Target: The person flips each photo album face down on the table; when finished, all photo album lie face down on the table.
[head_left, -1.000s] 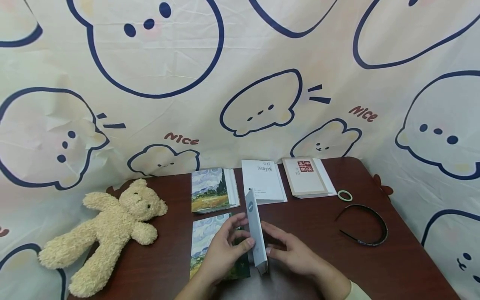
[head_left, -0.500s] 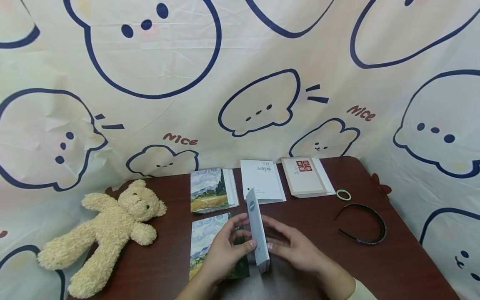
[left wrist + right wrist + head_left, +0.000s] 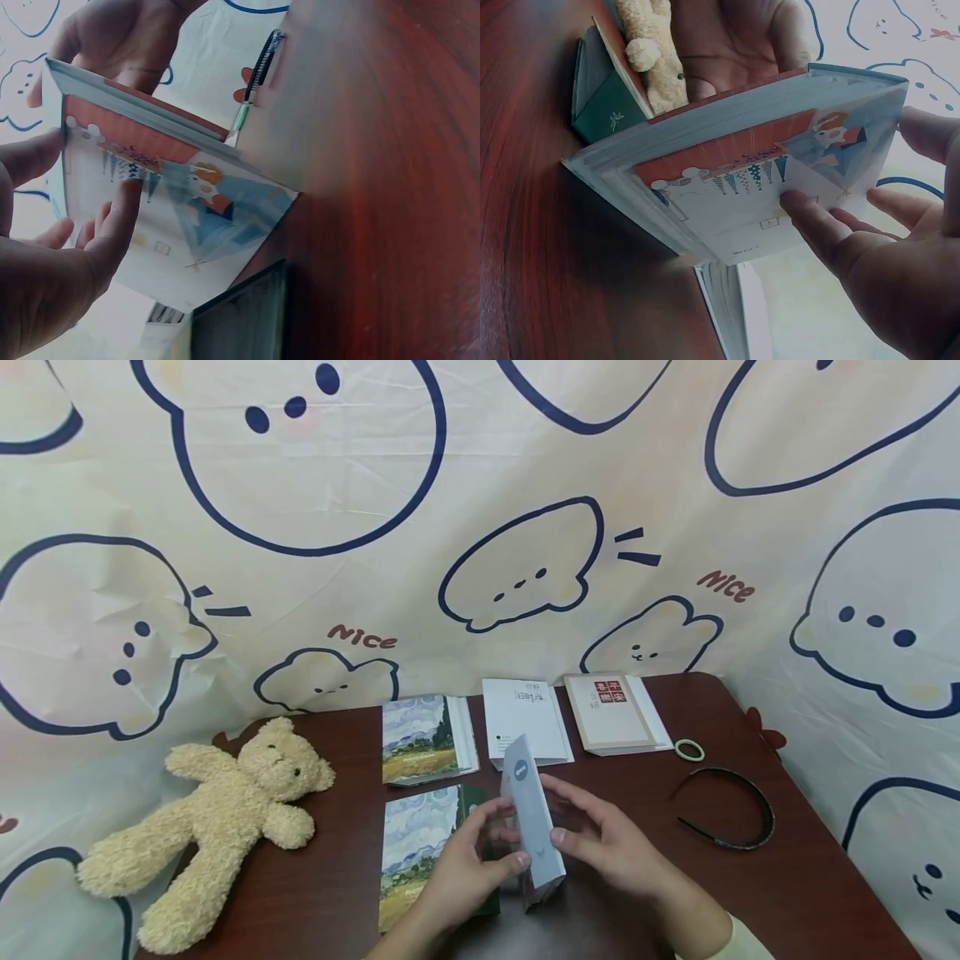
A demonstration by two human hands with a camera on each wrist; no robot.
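A book (image 3: pixel 536 822) with a pale blue spine stands on edge between my hands, tilted slightly, with its spine turned up toward me. Its covers carry a drawn picture in red, white and blue, seen on the near cover (image 3: pixel 225 251) in the left wrist view and the opposite cover (image 3: pixel 727 214) in the right wrist view. My left hand (image 3: pixel 474 864) holds it from the left, thumb by the spine and fingers against the cover. From the other side my right hand (image 3: pixel 611 842) grips it, thumb at the spine edge and fingers along the cover.
Left of the book lies a painted-cover book (image 3: pixel 420 839). Behind stand another painted-cover book (image 3: pixel 418 735), a white book (image 3: pixel 525 727) and a beige book (image 3: pixel 609 718). A teddy bear (image 3: pixel 217 818) lies at left; a pale green ring (image 3: pixel 691 760) and black headband (image 3: pixel 771 818) at right.
The book has shifted right and turned, showing more of its spine. Both hands have moved right with it, and the right thumb now lies at the spine edge.
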